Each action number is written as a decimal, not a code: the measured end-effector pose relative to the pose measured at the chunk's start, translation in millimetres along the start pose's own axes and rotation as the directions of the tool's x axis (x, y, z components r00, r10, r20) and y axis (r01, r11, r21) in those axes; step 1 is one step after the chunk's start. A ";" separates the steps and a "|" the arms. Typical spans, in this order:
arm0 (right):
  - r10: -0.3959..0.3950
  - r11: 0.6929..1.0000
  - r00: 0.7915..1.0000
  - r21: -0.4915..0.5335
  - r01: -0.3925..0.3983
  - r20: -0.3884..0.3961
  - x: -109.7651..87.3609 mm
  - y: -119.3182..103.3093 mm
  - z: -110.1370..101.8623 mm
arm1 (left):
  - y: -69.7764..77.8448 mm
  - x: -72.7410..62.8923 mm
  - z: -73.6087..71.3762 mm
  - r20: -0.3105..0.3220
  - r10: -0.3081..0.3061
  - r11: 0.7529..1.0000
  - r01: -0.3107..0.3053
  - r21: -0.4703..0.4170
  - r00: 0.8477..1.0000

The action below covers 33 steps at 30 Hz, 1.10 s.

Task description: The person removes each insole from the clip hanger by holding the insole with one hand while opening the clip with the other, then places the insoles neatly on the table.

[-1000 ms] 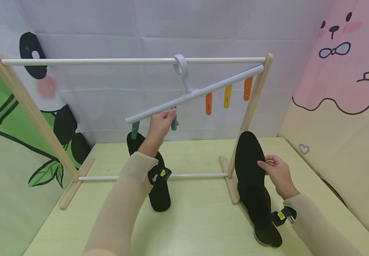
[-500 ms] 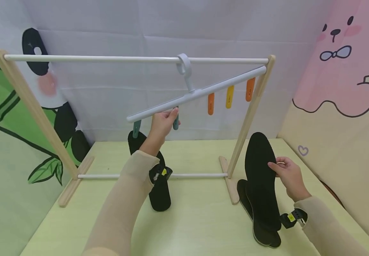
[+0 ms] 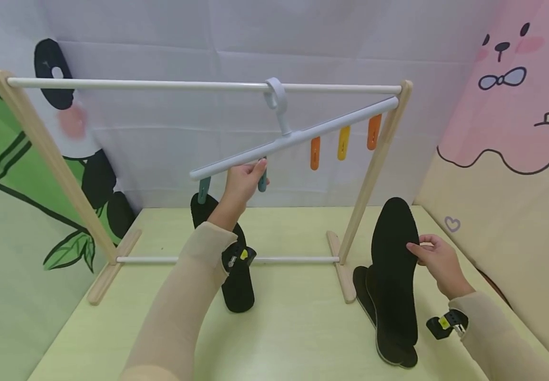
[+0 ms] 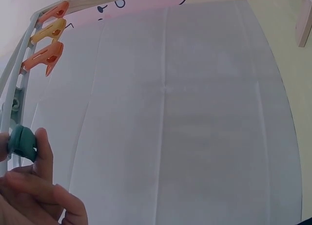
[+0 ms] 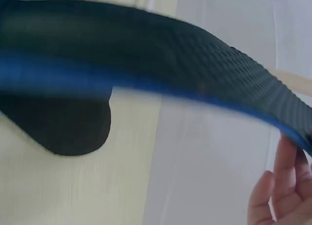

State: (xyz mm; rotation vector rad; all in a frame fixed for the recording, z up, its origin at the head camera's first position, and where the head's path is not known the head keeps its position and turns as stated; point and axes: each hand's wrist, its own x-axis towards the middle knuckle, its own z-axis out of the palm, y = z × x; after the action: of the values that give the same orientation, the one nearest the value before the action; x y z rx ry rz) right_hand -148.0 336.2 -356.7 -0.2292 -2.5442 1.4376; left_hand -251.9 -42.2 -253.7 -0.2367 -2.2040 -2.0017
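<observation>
My left hand (image 3: 242, 185) pinches a dark green clip (image 3: 262, 177) under the tilted white hanger (image 3: 293, 138); the left wrist view shows that clip between thumb and finger. My right hand (image 3: 438, 262) pinches the edge of a black insole (image 3: 395, 254), held upright above other black insoles (image 3: 362, 291). In the right wrist view this insole (image 5: 161, 49) shows a blue edge. Another black insole (image 3: 238, 291) is partly hidden behind my left forearm. Its top end lies behind a second green clip (image 3: 204, 190); I cannot tell whether that clip grips it.
The hanger hooks over the top bar of a wood-and-white rack (image 3: 136, 84). Two orange clips and a yellow clip (image 3: 343, 143) hang from its raised right half. A white lower bar (image 3: 298, 260) runs near the pale tabletop (image 3: 298, 328). A white cloth stands behind.
My right hand has moved right with the insole, swinging it away from the rack's right leg and uncovering the insoles below. My left hand keeps its pinch on the green clip.
</observation>
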 end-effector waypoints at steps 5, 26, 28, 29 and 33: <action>-0.031 0.997 0.998 -0.074 0.035 0.058 5.3 -4.9 -5.8 | -1.1 0.3 -4.2 -0.012 0.018 1.000 -0.018 0.017 1.000; -0.016 0.974 0.970 -0.217 0.070 0.244 14.7 -8.6 -19.2 | -3.6 1.7 -2.2 -0.004 -0.023 1.000 0.023 0.021 1.000; -0.002 0.973 0.968 -0.223 0.060 0.249 14.5 -6.3 -20.3 | -2.8 1.5 -1.2 -0.008 -0.026 0.999 0.027 0.022 1.000; 0.006 0.973 0.969 -0.226 0.052 0.248 14.2 -5.2 -20.9 | -2.5 1.2 -0.6 -0.007 -0.028 0.999 0.028 0.021 1.000; 0.026 0.971 0.968 -0.237 0.035 0.249 12.3 -1.0 -23.5 | -1.0 1.1 2.7 0.005 -0.027 0.999 0.027 0.017 1.000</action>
State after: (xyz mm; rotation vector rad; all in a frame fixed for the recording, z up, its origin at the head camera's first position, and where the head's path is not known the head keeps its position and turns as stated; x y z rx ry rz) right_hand -153.9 358.0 -342.8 -0.0816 -2.9226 1.2217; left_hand -253.3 -39.5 -254.7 -0.2113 -2.2381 -1.9971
